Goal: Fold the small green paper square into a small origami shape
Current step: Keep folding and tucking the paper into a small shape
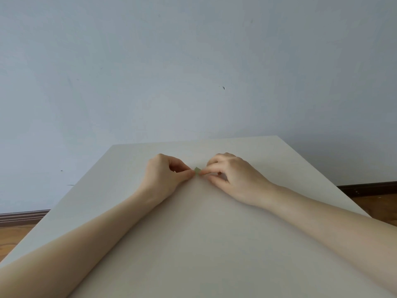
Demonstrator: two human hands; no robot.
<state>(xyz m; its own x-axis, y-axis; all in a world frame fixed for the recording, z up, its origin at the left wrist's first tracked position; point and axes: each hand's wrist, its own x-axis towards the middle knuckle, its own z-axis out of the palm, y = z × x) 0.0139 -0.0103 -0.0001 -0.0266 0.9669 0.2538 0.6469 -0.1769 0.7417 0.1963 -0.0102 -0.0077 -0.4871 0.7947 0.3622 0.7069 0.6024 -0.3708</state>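
The small green paper [197,169], mostly hidden, sits pinched between my fingertips, just above the white bench [193,244]. My left hand [166,175] grips its left edge, my right hand [231,176] its right; both forearms rest on the bench.

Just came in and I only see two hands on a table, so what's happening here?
A person is folding a tiny green paper on a white table. The left hand and right hand meet at the middle of the table, each pinching a side of the paper with thumb and fingertips. Only a sliver of green shows, so how far the folding has got cannot be told.
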